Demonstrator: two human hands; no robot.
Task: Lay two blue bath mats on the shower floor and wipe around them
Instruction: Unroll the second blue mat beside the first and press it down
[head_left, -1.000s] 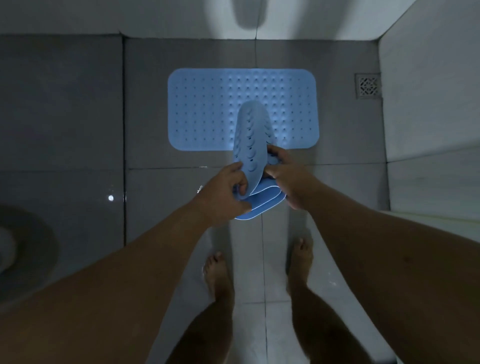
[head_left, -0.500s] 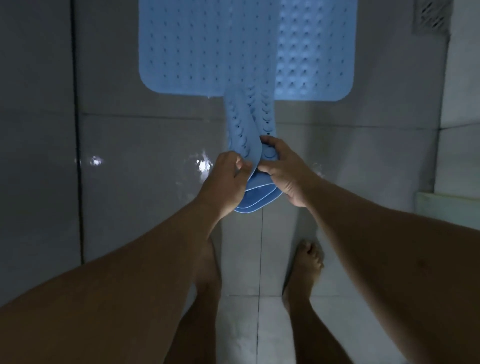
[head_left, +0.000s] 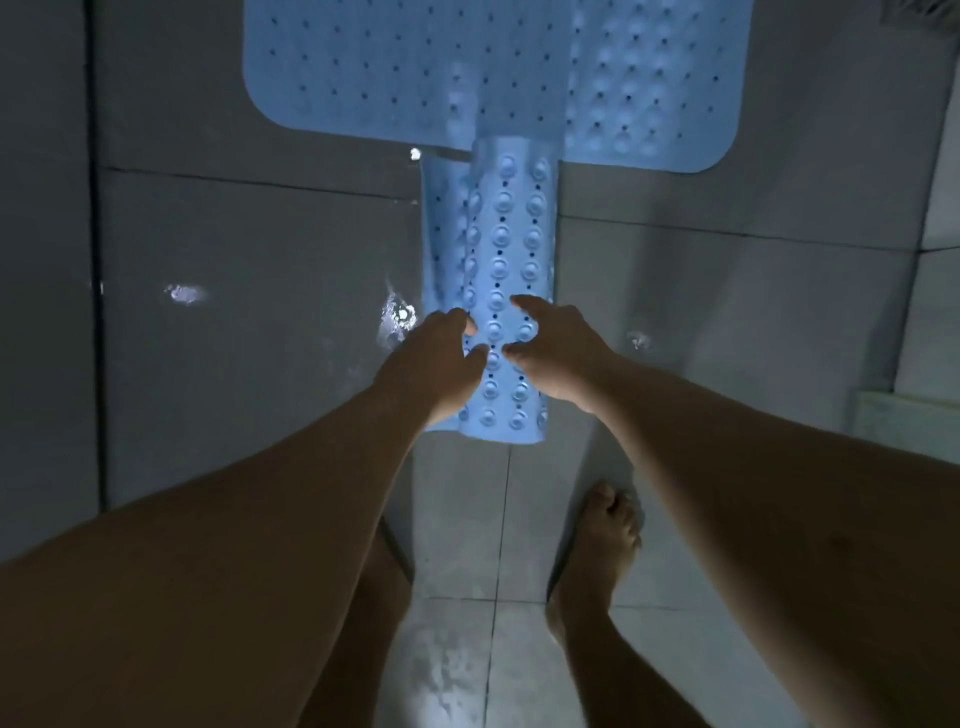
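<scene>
Blue bath mat number two (head_left: 506, 291), folded lengthwise into a narrow strip with its suction cups facing up, lies between both hands. The left hand (head_left: 434, 364) sits at the strip's left edge with fingers loosely bent, the tips against the cups; whether they pinch the rubber or only touch it I cannot tell. The right hand (head_left: 558, 353) rests on the right edge, its forefinger stretched forward over the cups and the thumb tucked toward the middle of the strip, fingers relaxed and not wrapped round anything. The strip's far end overlaps the near edge of the first blue bath mat (head_left: 389, 78), which lies flat and spread out on the grey tiled shower floor (head_left: 249, 338). Wet patches glint on the tiles left of the hands. A bare foot (head_left: 608, 535) stands on the paler tiles nearer the person, and a drain grate (head_left: 922, 13) shows at the top right corner.
</scene>
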